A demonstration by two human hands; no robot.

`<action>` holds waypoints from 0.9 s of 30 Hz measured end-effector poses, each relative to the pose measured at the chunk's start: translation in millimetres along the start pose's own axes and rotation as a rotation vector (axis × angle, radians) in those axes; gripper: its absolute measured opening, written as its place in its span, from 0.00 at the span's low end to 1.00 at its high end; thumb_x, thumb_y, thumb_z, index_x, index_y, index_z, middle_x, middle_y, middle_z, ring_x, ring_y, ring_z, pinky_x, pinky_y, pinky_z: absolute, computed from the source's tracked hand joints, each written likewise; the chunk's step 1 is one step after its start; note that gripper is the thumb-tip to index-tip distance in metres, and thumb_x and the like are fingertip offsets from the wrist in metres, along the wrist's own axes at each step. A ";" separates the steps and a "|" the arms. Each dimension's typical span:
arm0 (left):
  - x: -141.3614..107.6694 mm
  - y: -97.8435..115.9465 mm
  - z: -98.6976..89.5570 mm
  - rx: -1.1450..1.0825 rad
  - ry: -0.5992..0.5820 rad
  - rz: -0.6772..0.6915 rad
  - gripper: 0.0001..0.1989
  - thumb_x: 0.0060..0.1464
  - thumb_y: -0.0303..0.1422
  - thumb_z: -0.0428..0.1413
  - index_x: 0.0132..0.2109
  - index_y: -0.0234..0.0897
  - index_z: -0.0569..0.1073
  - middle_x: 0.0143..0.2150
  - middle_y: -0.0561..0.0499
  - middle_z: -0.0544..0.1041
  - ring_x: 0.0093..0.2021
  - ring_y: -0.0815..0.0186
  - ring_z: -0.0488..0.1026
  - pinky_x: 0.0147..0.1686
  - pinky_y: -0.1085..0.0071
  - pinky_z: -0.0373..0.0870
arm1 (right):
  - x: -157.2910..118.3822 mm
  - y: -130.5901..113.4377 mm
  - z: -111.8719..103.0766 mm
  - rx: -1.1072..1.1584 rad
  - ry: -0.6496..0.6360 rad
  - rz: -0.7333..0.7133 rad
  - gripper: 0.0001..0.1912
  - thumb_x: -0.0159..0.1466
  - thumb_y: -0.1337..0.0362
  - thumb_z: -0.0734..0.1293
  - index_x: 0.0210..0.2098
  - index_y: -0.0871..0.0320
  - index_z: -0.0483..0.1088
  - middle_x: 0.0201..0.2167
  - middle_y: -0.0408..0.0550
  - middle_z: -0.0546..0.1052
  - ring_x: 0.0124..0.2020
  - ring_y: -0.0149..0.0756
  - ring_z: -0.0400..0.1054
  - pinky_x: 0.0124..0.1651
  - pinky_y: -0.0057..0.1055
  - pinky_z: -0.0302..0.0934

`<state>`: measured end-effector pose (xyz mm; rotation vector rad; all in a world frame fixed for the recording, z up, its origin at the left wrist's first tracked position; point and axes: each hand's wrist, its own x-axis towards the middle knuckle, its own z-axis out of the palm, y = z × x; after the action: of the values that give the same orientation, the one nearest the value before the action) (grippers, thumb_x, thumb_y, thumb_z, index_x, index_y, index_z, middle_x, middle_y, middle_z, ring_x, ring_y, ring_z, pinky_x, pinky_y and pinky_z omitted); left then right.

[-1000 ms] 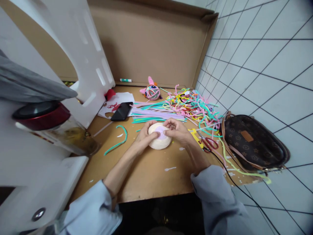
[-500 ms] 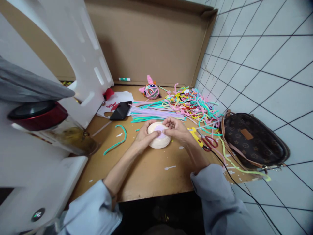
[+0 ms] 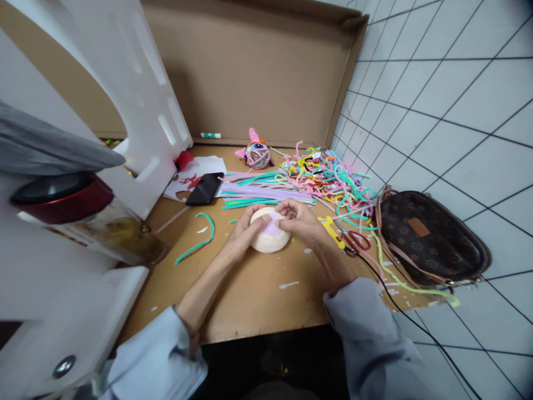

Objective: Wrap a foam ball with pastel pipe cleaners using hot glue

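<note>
Between both hands is a round cream-coloured ball with a lilac patch on its upper face. My left hand grips its left side, the thumb lying on the lilac patch and the fingers round the far edge. On the right, my right hand holds the ball with its thumb at the patch's edge and its fingers curled. A yellow glue gun with a black cord lies just right of my right hand, beside red-handled scissors.
Lilac and teal pipe cleaners lie behind the hands, with a tangled heap to their right. A pink-eared figure, a black phone, a brown handbag, a bottle and a bent teal pipe cleaner lie around.
My left thumb has shifted slightly up and left across the lilac patch, uncovering more of it. The ball and my right hand stay nearly in place.
</note>
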<state>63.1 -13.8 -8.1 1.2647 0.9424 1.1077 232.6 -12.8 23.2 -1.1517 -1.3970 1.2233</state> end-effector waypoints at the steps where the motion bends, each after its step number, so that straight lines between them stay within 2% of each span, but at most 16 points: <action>1: 0.3 -0.5 -0.1 -0.001 0.000 0.003 0.29 0.45 0.50 0.61 0.50 0.36 0.69 0.41 0.50 0.76 0.34 0.66 0.71 0.32 0.73 0.68 | -0.1 -0.6 0.4 0.002 0.003 -0.002 0.18 0.39 0.63 0.71 0.31 0.57 0.69 0.27 0.38 0.65 0.28 0.28 0.56 0.33 0.28 0.52; 5: -0.8 6.2 4.0 0.050 0.038 -0.043 0.34 0.36 0.47 0.67 0.50 0.36 0.68 0.40 0.49 0.76 0.35 0.64 0.73 0.33 0.71 0.71 | 0.2 -2.5 2.3 0.020 0.018 0.015 0.18 0.38 0.63 0.71 0.30 0.57 0.68 0.26 0.37 0.65 0.28 0.28 0.56 0.33 0.28 0.53; 9: -2.1 14.3 8.5 0.068 0.091 -0.071 0.35 0.33 0.45 0.67 0.48 0.35 0.68 0.39 0.50 0.75 0.35 0.64 0.72 0.34 0.69 0.71 | 1.1 -1.3 2.6 0.023 0.018 0.020 0.19 0.38 0.63 0.71 0.30 0.57 0.68 0.26 0.37 0.66 0.28 0.28 0.57 0.33 0.28 0.53; 22: 3.5 12.5 7.4 0.171 0.172 -0.077 0.32 0.32 0.45 0.65 0.46 0.36 0.69 0.39 0.49 0.76 0.38 0.60 0.73 0.39 0.65 0.71 | 1.5 2.7 5.4 0.059 0.035 0.004 0.17 0.40 0.64 0.71 0.31 0.56 0.67 0.27 0.38 0.66 0.30 0.29 0.58 0.34 0.28 0.54; 27: 3.4 12.4 5.6 0.169 0.174 -0.083 0.33 0.34 0.46 0.64 0.47 0.35 0.69 0.39 0.49 0.76 0.38 0.60 0.74 0.39 0.65 0.72 | -1.3 3.3 9.1 0.054 0.037 -0.080 0.17 0.43 0.62 0.71 0.33 0.56 0.67 0.30 0.39 0.66 0.32 0.31 0.59 0.37 0.28 0.55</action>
<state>68.0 -12.2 5.0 1.2670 1.2298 1.1040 224.0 -15.1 19.1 -1.0661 -1.3616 1.1712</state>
